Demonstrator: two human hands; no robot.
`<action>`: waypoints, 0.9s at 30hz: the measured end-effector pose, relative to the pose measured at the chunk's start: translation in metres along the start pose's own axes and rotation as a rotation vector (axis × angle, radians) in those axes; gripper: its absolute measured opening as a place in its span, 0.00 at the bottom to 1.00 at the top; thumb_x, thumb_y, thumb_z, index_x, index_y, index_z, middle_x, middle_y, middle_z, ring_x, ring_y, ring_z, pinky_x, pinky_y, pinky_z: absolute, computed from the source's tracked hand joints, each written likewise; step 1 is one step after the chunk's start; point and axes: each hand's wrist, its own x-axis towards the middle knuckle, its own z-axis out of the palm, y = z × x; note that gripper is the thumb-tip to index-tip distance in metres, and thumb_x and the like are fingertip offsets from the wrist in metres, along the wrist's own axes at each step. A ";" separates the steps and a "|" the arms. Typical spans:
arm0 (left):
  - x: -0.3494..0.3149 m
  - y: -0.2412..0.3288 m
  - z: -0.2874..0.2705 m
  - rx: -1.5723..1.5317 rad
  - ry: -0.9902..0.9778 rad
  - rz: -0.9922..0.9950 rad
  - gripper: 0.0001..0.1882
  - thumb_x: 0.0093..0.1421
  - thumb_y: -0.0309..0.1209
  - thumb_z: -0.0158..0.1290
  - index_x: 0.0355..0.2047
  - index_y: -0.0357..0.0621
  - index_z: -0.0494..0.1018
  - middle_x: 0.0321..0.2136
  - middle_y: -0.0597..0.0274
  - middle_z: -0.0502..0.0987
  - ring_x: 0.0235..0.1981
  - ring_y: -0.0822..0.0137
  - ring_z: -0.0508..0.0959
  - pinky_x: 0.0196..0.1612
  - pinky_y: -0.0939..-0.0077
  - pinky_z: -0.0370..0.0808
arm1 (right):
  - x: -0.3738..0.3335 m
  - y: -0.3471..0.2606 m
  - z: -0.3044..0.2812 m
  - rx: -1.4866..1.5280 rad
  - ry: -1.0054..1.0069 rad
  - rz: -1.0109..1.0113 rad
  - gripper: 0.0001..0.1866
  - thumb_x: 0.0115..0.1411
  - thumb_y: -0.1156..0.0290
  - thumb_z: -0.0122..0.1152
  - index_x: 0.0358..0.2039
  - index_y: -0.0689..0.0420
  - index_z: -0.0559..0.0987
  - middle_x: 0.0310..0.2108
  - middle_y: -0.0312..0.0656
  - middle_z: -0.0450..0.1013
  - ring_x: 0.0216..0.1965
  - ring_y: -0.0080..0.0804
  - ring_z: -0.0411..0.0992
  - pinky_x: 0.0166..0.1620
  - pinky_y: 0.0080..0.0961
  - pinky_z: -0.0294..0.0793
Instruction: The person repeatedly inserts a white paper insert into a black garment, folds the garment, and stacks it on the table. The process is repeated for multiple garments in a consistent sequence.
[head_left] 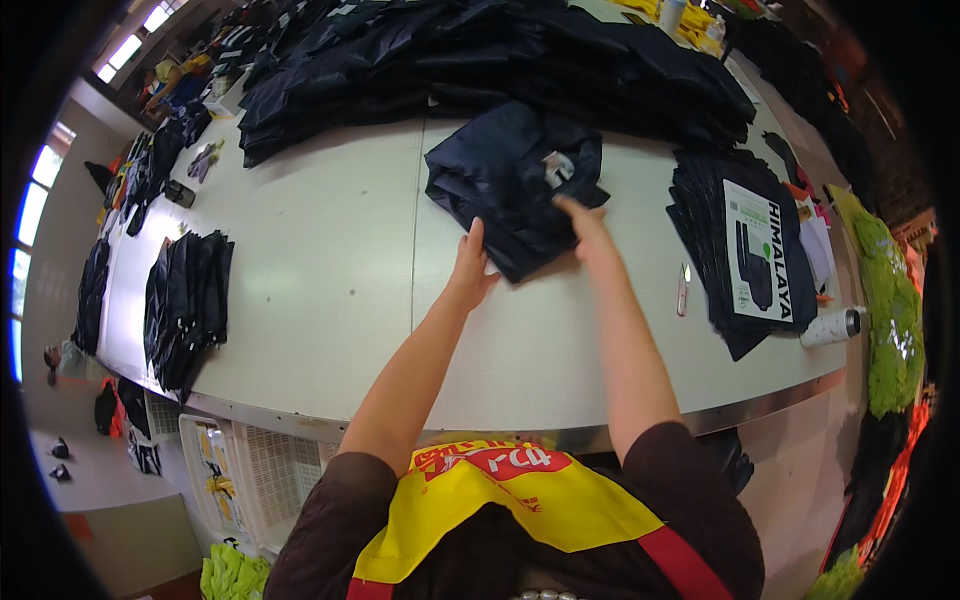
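A dark navy garment point(505, 165), folded into a loose bundle with a small pale label or tag point(558, 169) on top, lies on the white table ahead of me. My left hand point(470, 272) is at its near left edge, thumb over the cloth and fingers partly hidden beneath. On the right side of the same bundle, my right hand point(588, 230) grips the edge, its thumb lying across the top. Both hands look closed on the fabric.
Long heaps of dark garments point(480, 65) line the table's far side. A folded stack point(188, 310) stands left; another stack point(700, 230) with a printed bag sits right. Near that are small pink-handled snips point(684, 290) and a white bottle point(830, 327). Plastic crates point(270, 480) stand below the table's front edge.
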 end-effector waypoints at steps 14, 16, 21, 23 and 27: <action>-0.034 -0.038 -0.041 0.283 0.374 0.299 0.40 0.44 0.31 0.62 0.52 0.37 0.50 0.44 0.53 0.66 0.43 0.61 0.70 0.38 0.73 0.70 | -0.128 0.096 0.041 0.025 -0.307 -0.102 0.37 0.44 0.85 0.55 0.56 0.60 0.54 0.49 0.47 0.62 0.49 0.39 0.65 0.50 0.29 0.66; -0.062 -0.048 -0.065 0.277 0.304 0.450 0.37 0.45 0.27 0.60 0.53 0.34 0.53 0.46 0.52 0.65 0.45 0.63 0.68 0.44 0.72 0.70 | -0.158 0.102 0.044 -0.047 -0.352 -0.070 0.35 0.44 0.85 0.55 0.55 0.61 0.55 0.47 0.47 0.64 0.46 0.38 0.67 0.48 0.29 0.69; -0.168 -0.044 -0.156 0.323 0.032 0.427 0.38 0.45 0.32 0.61 0.53 0.33 0.56 0.49 0.49 0.65 0.51 0.59 0.66 0.52 0.69 0.65 | -0.242 0.132 0.072 -0.107 -0.414 0.045 0.34 0.45 0.84 0.56 0.54 0.57 0.58 0.37 0.42 0.68 0.28 0.26 0.69 0.26 0.19 0.68; -0.201 -0.023 -0.211 0.544 -0.032 0.305 0.35 0.46 0.35 0.61 0.51 0.31 0.60 0.47 0.46 0.68 0.49 0.57 0.69 0.51 0.68 0.66 | -0.266 0.144 0.088 -0.099 -0.473 0.115 0.33 0.46 0.83 0.56 0.54 0.57 0.58 0.37 0.42 0.68 0.28 0.26 0.69 0.26 0.19 0.68; -0.250 0.055 -0.298 1.140 0.153 0.425 0.17 0.48 0.34 0.58 0.37 0.38 0.73 0.32 0.55 0.77 0.34 0.62 0.78 0.36 0.74 0.73 | -0.295 0.171 0.125 -0.123 -0.526 0.178 0.35 0.46 0.84 0.57 0.55 0.57 0.57 0.38 0.42 0.68 0.31 0.25 0.69 0.28 0.18 0.69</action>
